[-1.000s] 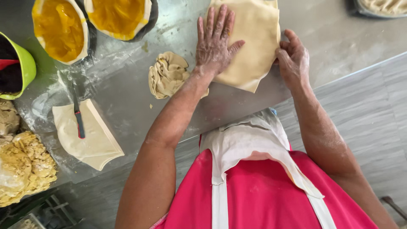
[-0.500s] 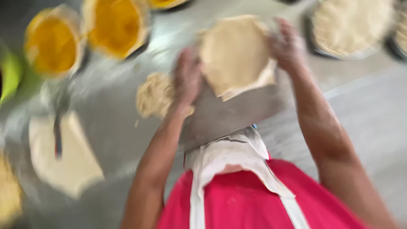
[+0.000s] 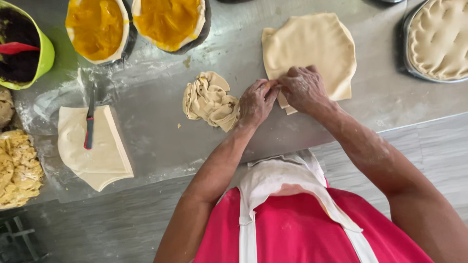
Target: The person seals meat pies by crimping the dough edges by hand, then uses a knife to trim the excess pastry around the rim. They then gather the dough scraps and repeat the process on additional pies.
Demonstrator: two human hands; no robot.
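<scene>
Nearest the camera were the person's pink top and white apron (image 3: 287, 195), with both forearms reaching away over the edge of the steel table (image 3: 156, 146); the left hand (image 3: 256, 102) had its fingers curled and pinched on the near edge of the round dough sheet (image 3: 309, 48), and the right hand (image 3: 304, 89) was closed beside it, gripping the same edge, so that the two hands touched each other at the fold; the sheet lay flat on the table, spreading away from the hands toward the far side; just left of the left hand, and touching it, sat a crumpled heap of dough scraps (image 3: 208, 100); well apart to the left lay a folded piece of dough (image 3: 95, 148) with a knife (image 3: 89, 124), red-handled, resting on top of it; at the left edge was a pile of crumbly yellow dough (image 3: 18, 168); farther off stood a green bowl (image 3: 44, 46) of dark filling with a red spatula (image 3: 17, 47) in it, then two pie shells with orange filling (image 3: 96, 27) (image 3: 168, 20) side by side; at the far right stood a covered pie (image 3: 438, 39) with a crimped rim in its tin.
</scene>
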